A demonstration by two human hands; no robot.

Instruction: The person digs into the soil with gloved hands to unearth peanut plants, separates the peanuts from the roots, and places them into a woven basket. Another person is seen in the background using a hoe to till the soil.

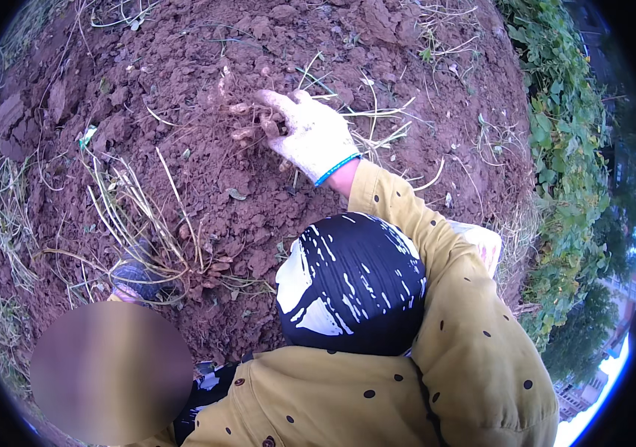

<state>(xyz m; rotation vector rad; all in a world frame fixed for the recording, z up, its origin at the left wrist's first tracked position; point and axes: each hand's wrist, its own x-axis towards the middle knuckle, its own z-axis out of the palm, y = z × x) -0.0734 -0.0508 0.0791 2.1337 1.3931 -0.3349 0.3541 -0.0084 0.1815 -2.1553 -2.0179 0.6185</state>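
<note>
My right hand [309, 131], in a white knitted glove with a blue-green cuff edge, reaches over the soil with its fingers curled around a cluster of peanut pods [248, 120]. Thin roots and soil cling to the pods. Lower left is my left hand [138, 276], in a dark glove, among the dry stems of a peanut plant [156, 223]. Reddish pods [214, 271] show at the base of this plant, right of that hand. Stems and shadow hide the left fingers, so their grip is unclear.
Clumpy reddish-brown soil [228, 190] spreads before me. Pulled stems [382, 112] lie beyond my right wrist, and more dry stalks [5, 218] at the far left. Green leafy vines [563, 139] border the right side. A pale bag-like object [482, 243] sits behind my right sleeve.
</note>
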